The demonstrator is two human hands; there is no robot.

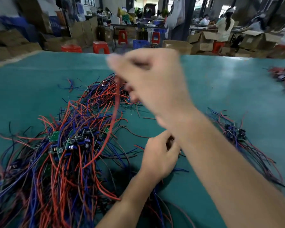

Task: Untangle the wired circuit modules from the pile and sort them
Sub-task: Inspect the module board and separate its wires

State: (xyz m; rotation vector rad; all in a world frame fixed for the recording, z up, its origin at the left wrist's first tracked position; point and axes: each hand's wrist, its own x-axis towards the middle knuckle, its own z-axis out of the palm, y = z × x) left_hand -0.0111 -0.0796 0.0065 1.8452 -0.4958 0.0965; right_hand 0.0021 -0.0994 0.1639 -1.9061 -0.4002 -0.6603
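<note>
Head view: right hand (148, 83) pinches red wire (116, 102); left hand (160, 155) grips module, blurred.

Right hand (148, 79): motion-blurred; fingertips smeared, so the grip on the red wire (116, 102) reads only as curled fingers closing round its upper end.
Left hand (160, 155): fingers curled round something small and dark, too hidden to identify; forearm cut by the bottom edge.
Pile (59, 145): wired modules at its middle small and blurred, board details unreadable; near side cut off by the bottom and left edges.
Smaller bundle (237, 134), right of the pile: partly hidden behind the right forearm.
Far heap (283, 78), at the counter (220, 83) edge beyond the bundle: blurred, cropped by the right edge, contents indistinct.
</note>
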